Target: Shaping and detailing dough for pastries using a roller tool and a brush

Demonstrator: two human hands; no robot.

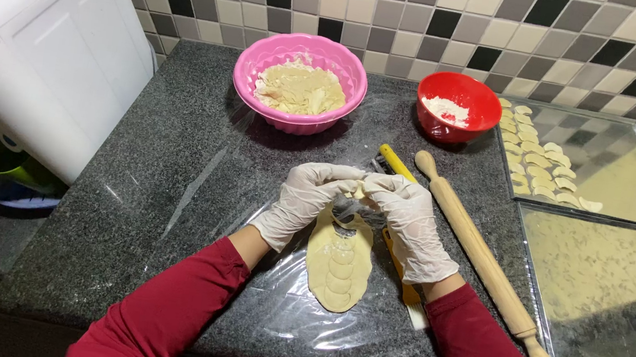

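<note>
Gloved hands over rolled dough sheet (337, 276) with round cut marks, on clear plastic film (266, 312) covering a granite counter (168, 182). Left hand (305, 197) and right hand (410, 220) — fingertips together — pinch a small dough piece (360, 190) between them. Rolling pin (488, 269) just right; pink bowl (299, 81), red bowl (458, 107) and metal trays (622, 196) — behind and beside.

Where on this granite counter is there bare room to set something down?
Bare granite lies left of the pink plastic bowl, toward the white appliance. The lower metal tray has bare room. It is crowded around the gloved hands and the wooden rolling pin.
</note>
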